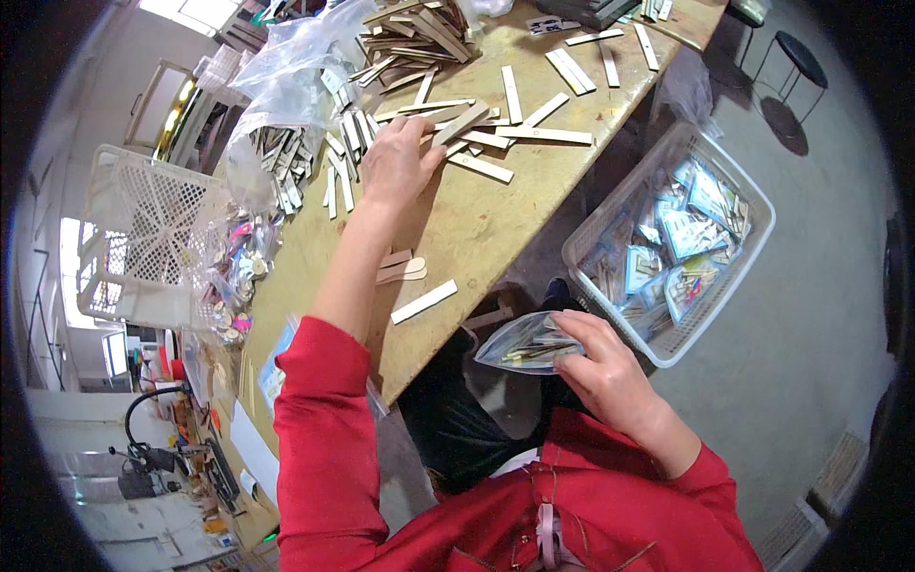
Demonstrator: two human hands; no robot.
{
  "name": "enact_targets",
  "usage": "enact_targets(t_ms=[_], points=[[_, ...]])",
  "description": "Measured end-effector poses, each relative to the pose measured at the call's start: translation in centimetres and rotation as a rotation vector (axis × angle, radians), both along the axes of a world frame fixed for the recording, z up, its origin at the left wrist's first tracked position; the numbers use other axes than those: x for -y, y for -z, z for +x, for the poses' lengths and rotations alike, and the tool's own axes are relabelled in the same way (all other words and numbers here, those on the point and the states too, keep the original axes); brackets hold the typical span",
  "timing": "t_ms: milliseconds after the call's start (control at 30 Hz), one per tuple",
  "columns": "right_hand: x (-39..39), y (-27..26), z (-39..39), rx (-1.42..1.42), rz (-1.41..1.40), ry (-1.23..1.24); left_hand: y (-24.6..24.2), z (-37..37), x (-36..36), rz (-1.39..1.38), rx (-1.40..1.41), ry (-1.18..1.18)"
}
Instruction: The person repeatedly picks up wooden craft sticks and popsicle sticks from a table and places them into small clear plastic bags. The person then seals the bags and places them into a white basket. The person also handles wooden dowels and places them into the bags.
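Observation:
On the worktable, my left hand point(395, 163) reaches into a loose scatter of wooden strips. Its thumb and fingers pinch the near end of a greyish wooden strip point(461, 124) with a small hole. Pale wooden strips point(545, 134) lie crossed beyond it. Over my lap, beside the table edge, my right hand point(607, 361) grips a clear plastic bag point(525, 339) by its side. The bag's mouth gapes, and thin wooden pieces show inside. Between my arms, one pale strip point(424, 302) and several rounded wooden sticks point(402, 269) rest on the worktable point(493, 214).
A white plastic basket point(759, 214) of filled bags stands right of the table. A heap of strips point(422, 43) lies at the far end. Left are a bag of small wooden pieces point(282, 154), bagged colourful parts point(239, 264) and a tilted white crate point(154, 207). Black stools point(800, 61) stand beyond.

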State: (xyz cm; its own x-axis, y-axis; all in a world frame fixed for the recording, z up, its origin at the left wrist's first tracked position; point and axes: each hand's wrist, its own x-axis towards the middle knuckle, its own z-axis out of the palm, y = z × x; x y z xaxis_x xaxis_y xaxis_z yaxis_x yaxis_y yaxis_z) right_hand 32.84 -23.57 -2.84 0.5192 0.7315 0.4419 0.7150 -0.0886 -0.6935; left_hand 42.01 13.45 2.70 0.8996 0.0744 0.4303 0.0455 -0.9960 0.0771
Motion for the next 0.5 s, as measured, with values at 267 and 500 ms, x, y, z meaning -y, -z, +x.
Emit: enact_targets(t_ms=[267, 500], points=[[-0.1, 0.1, -0.2, 0.003, 0.002, 0.015, 0.4, -1.0, -2.8, -0.266, -0.282, -0.155], [-0.3, -0.9, -1.6, 0.025, 0.018, -0.037, -0.8, -6.6, -4.5, -0.799, -0.159, -0.012]])
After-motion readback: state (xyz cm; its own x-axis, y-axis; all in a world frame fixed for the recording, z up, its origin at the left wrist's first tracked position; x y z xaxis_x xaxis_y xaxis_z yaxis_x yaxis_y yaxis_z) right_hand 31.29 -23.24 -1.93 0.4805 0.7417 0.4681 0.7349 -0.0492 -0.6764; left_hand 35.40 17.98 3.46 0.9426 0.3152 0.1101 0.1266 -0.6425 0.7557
